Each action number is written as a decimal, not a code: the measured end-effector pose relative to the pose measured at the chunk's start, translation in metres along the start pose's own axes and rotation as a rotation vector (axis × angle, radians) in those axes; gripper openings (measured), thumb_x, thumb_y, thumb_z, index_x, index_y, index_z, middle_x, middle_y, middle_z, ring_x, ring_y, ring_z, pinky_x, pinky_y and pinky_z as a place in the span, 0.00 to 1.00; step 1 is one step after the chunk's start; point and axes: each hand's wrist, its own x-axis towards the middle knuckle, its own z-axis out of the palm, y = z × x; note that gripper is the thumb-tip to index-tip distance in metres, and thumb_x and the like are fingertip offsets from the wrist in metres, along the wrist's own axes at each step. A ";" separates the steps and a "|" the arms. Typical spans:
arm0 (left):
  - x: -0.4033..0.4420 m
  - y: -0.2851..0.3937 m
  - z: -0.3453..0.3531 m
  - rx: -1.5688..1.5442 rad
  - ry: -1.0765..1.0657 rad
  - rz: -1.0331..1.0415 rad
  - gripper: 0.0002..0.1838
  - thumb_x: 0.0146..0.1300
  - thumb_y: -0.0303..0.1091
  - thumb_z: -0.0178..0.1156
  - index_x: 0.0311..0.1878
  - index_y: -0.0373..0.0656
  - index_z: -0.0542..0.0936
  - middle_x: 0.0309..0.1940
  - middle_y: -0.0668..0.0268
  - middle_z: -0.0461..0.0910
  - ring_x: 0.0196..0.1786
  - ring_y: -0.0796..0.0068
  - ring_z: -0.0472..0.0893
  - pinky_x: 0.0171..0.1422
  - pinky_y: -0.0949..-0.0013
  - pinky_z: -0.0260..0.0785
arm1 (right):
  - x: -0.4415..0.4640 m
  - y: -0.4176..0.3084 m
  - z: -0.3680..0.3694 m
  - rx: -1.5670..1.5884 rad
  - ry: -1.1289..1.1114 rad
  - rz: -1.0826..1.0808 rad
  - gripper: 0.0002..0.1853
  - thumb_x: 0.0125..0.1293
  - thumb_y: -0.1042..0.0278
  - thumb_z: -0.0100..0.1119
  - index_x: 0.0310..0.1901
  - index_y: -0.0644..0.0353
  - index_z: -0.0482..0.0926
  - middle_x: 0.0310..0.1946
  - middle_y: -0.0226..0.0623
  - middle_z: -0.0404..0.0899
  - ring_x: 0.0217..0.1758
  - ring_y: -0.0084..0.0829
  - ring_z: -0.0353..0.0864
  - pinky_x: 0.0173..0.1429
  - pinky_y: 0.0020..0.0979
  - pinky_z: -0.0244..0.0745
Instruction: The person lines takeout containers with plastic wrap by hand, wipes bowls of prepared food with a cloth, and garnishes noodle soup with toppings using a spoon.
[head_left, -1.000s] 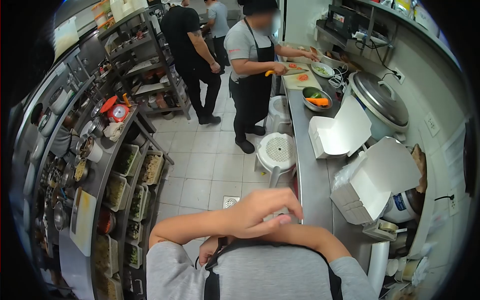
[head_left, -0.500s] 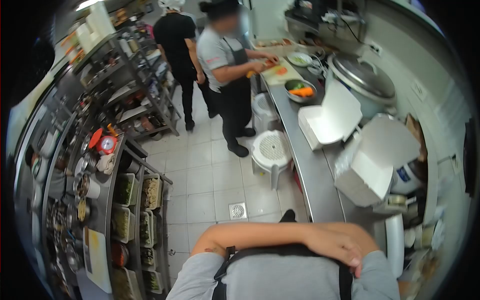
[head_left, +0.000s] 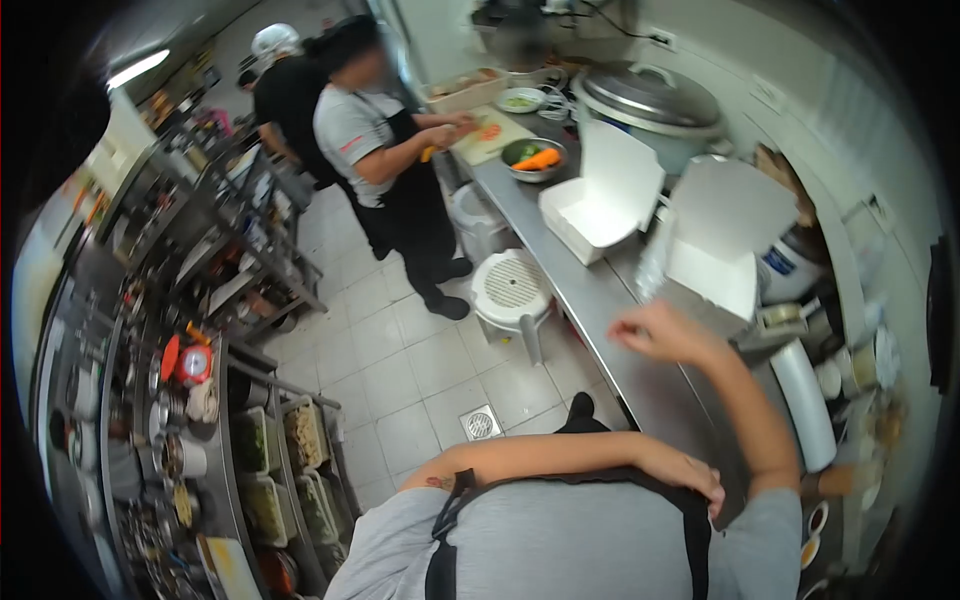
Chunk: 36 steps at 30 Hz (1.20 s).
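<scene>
My left forearm lies across my chest, and my left hand [head_left: 684, 476] rests at my right side by the black apron strap [head_left: 697, 540]. Its fingers bend loosely downward with nothing visible in them. My right hand [head_left: 655, 333] is raised over the steel counter [head_left: 655, 392], fingers loosely curled and apart, holding nothing that I can see. Nearest to it are an open white box [head_left: 715, 270] with its lid up and a crumpled clear plastic wrap [head_left: 655, 255]. A second open white box [head_left: 585, 222] stands farther along the counter.
A co-worker [head_left: 365, 130] cuts orange pieces on a board [head_left: 490, 143], beside a metal bowl [head_left: 530, 160] of vegetables. A large lidded pot [head_left: 650, 105] stands by the wall. White stools [head_left: 510, 285] are under the counter's edge. Shelves with food tubs [head_left: 265, 510] line the left.
My right arm has come out from the crossed arms, its hand now over the counter. My left arm stays across my chest. The view has turned slightly; the person in black leans forward.
</scene>
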 end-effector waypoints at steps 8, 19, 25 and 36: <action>-0.164 -0.103 0.003 0.427 0.658 -0.298 0.14 0.71 0.39 0.48 0.40 0.37 0.77 0.38 0.60 0.78 0.44 0.65 0.77 0.52 0.64 0.68 | 0.017 -0.089 0.038 0.455 0.075 -0.133 0.07 0.62 0.67 0.63 0.35 0.61 0.84 0.28 0.31 0.86 0.31 0.23 0.83 0.41 0.25 0.76; -0.173 -0.131 0.051 -0.005 1.121 -0.336 0.09 0.67 0.33 0.54 0.42 0.38 0.77 0.35 0.67 0.80 0.40 0.79 0.77 0.46 0.73 0.70 | 0.003 -0.131 0.179 0.927 -0.799 -0.241 0.16 0.65 0.63 0.55 0.51 0.60 0.79 0.46 0.34 0.82 0.49 0.25 0.79 0.54 0.26 0.70; -0.167 -0.133 0.068 -0.327 1.028 -0.343 0.13 0.68 0.36 0.57 0.53 0.43 0.72 0.42 0.70 0.76 0.43 0.84 0.75 0.45 0.77 0.69 | -0.007 -0.089 0.196 0.849 -0.737 -0.066 0.19 0.63 0.65 0.54 0.56 0.57 0.76 0.50 0.31 0.81 0.52 0.27 0.78 0.56 0.29 0.70; -0.105 -0.168 0.046 -0.778 0.732 -0.371 0.13 0.66 0.32 0.61 0.51 0.42 0.73 0.43 0.70 0.76 0.45 0.81 0.77 0.49 0.75 0.71 | -0.065 -0.066 0.152 0.705 -0.128 0.097 0.09 0.54 0.70 0.62 0.38 0.53 0.83 0.33 0.33 0.85 0.35 0.33 0.84 0.38 0.31 0.75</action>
